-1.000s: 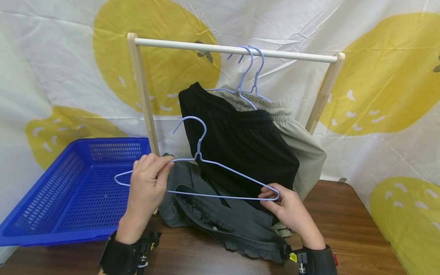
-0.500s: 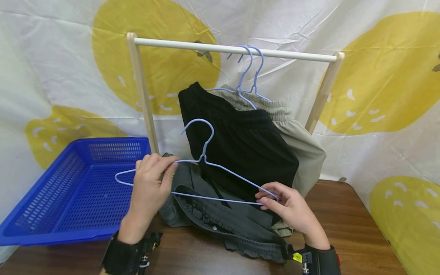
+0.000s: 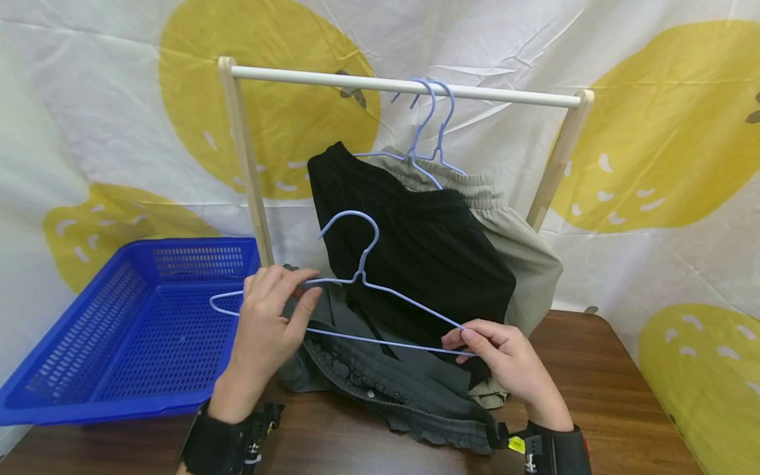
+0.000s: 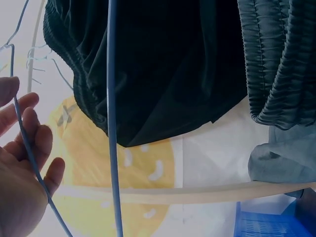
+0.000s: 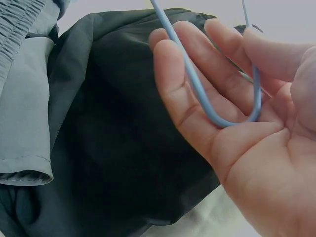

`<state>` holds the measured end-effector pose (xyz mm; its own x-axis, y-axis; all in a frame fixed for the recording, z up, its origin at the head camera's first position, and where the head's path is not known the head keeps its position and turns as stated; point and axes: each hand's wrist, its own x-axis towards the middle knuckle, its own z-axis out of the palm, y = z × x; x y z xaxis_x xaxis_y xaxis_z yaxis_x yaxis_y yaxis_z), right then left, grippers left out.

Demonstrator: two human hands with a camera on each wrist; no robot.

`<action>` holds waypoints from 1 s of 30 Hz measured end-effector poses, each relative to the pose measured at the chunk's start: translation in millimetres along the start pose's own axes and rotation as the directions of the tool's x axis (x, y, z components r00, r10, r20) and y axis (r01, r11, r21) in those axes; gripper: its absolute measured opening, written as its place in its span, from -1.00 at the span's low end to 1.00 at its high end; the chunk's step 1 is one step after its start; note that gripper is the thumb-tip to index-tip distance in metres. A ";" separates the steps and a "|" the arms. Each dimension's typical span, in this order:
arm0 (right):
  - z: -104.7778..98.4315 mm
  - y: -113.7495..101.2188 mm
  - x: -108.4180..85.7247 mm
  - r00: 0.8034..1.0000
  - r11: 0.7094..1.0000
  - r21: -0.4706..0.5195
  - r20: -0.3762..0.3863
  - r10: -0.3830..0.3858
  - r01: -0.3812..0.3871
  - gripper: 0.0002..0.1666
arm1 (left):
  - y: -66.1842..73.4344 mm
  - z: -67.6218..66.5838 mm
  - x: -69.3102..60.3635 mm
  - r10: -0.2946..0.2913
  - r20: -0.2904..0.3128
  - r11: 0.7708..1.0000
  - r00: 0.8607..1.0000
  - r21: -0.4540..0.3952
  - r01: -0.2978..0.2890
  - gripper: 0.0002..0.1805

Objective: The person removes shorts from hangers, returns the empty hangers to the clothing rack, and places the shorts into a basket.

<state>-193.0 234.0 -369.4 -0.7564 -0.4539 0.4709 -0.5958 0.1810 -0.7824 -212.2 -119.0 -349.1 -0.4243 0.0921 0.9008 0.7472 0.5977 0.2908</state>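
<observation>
A light blue hanger [image 3: 410, 302] is held level in front of the rack, its hook pointing up. At its right end, my right hand [image 3: 505, 353] pinches the upper wire between thumb and fingers; the right wrist view shows the rounded wire end [image 5: 229, 122] lying in the palm. On the left shoulder, my left hand [image 3: 267, 316] has its thumb apart from the index finger, and the wire runs across loosely bent fingers [image 4: 42, 140]. Below lie dark grey pants [image 3: 410, 396] with an elastic waistband, on the table and partly behind the hanger.
Black pants [image 3: 410, 231] and beige pants [image 3: 528, 257] hang on blue hangers from the white rail [image 3: 332, 79] of a wooden rack. A blue plastic basket [image 3: 154, 356] stands left. Brown table [image 3: 605, 382] shows at the right and front; a patterned cloth hangs behind.
The hanger has shifted right and slightly down, its right end lower. My left hand has moved right and its thumb has parted from the index finger. The hung pants have not moved.
</observation>
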 end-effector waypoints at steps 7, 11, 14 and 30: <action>0.5 -1.5 0.7 0.999 1.000 0.019 -0.045 -0.002 0.003 -0.71 | 0.7 -0.1 0.1 0.038 0.010 0.999 0.999 0.030 -0.039 -0.49; 0.7 -0.4 0.8 0.998 0.999 0.047 -0.057 -0.015 0.017 -0.71 | 1.7 0.9 0.3 0.053 0.002 0.996 0.999 0.068 -0.053 -0.42; 0.7 0.1 1.1 0.997 0.997 0.065 -0.071 -0.024 0.028 -0.71 | 2.0 1.2 0.8 0.055 0.000 0.994 0.998 0.098 -0.055 -0.38; -1.3 -5.3 0.3 0.987 0.994 0.104 -0.161 -0.027 0.044 -0.69 | -2.2 5.5 -1.9 -0.012 0.043 0.975 0.999 0.224 0.002 -0.25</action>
<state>-190.4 234.0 -364.6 -0.7736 -0.3121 0.5515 -0.5974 0.0692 -0.7989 -215.8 -116.2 -353.2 -0.4553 0.1193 0.8823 0.6125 0.7612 0.2131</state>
